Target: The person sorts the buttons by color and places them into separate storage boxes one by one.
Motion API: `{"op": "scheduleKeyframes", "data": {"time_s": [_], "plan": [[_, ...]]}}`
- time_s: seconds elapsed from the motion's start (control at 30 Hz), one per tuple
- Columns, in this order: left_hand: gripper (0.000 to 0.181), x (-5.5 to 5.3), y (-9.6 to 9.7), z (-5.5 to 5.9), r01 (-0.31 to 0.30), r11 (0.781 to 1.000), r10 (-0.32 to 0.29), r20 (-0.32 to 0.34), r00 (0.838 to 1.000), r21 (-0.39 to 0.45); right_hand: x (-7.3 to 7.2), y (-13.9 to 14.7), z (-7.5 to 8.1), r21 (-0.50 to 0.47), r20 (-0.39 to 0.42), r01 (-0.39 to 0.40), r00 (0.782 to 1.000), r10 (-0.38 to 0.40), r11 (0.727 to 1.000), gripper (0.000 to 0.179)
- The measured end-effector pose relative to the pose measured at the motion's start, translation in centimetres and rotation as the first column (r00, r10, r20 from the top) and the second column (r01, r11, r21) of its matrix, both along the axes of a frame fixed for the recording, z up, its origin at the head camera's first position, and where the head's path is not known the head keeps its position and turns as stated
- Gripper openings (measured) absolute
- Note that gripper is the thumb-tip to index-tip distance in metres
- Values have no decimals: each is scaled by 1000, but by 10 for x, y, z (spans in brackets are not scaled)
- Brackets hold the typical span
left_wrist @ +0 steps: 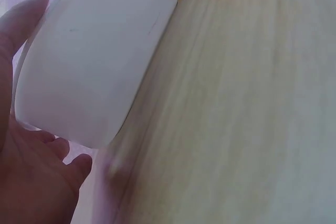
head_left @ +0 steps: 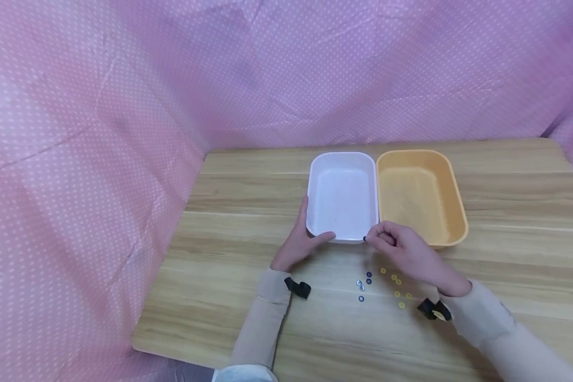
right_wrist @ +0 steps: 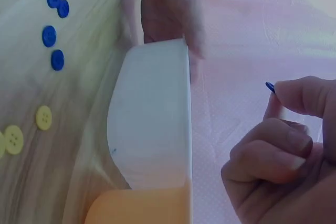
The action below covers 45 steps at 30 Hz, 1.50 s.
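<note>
Between thumb and forefinger my right hand [head_left: 406, 252] pinches a dark blue button [right_wrist: 270, 86], above the near right corner of the white bin [head_left: 344, 199]. My left hand [head_left: 300, 240] rests around that bin's near left corner, thumb on the front rim and fingers along the left side. Several blue buttons [right_wrist: 49, 36] lie on the table in front of the white bin. To their right several yellow buttons [right_wrist: 44, 117] are scattered under and beside my right forearm. No buttons show inside the white bin.
An orange bin [head_left: 420, 196] stands against the right side of the white one. Both sit on a wood-grain table [head_left: 248, 191]. Pink dotted cloth [head_left: 286, 74] hangs behind and to the left of the table.
</note>
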<state>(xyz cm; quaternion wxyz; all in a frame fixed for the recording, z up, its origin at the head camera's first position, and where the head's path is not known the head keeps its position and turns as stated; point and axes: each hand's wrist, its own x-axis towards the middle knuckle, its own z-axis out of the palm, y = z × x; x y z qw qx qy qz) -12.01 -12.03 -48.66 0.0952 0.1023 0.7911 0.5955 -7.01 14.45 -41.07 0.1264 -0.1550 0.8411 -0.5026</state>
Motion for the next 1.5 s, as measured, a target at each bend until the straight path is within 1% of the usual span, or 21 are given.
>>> {"op": "scheduleKeyframes", "data": {"time_s": [0.1,0.2,0.33,0.43,0.53,0.57,0.67,0.8,0.9,0.97,1.03,1.13,1.23,1.3,1.4,1.5], "plan": [[119,1,1,2,3,1000,-3,-4,1000,5,-4,2,1,21,35,20,999,-21,1000,21],[121,4,2,13,12,1000,-13,17,1000,22,-7,4,1,26,58,36,998,-38,999,26],[120,9,3,31,33,999,-33,47,998,21,-13,5,2,35,49,65,997,-67,997,32],[120,11,3,38,40,999,-39,54,998,-4,-19,6,4,34,50,90,995,-91,995,36],[119,12,3,41,42,999,-42,44,998,-18,-26,5,7,17,77,106,991,-107,994,40],[119,11,3,40,44,999,-43,36,998,-15,-29,5,8,6,88,109,990,-109,994,40],[119,6,2,22,26,1000,-26,7,1000,-10,-36,3,10,-13,144,123,982,-120,992,43],[120,1,1,3,-5,1000,5,-5,1000,-18,-43,-1,13,-51,235,149,963,-133,988,48],[120,2,2,6,-11,999,11,19,1000,-34,-49,-4,15,-74,265,155,955,-130,985,50],[119,4,3,10,-11,1000,12,33,999,-27,-52,-6,16,-88,270,152,955,-124,984,51],[119,5,4,15,-7,1000,8,40,999,-17,-56,-8,16,-115,276,155,954,-118,981,51],[118,6,4,17,0,1000,0,46,999,-10,-61,-12,15,-188,318,171,942,-105,967,50],[119,5,3,15,0,1000,2,46,999,-30,-67,-14,13,-277,380,192,922,-76,942,47],[119,3,2,10,-4,999,5,36,999,-39,-70,-16,11,-324,419,204,906,-53,924,46],[120,2,1,6,-2,1000,2,11,1000,-27,-74,-19,10,-354,454,213,891,-32,911,43],[119,2,0,6,3,1000,-2,3,1000,-7,-78,-22,9,-352,473,224,881,-34,909,39]]}}
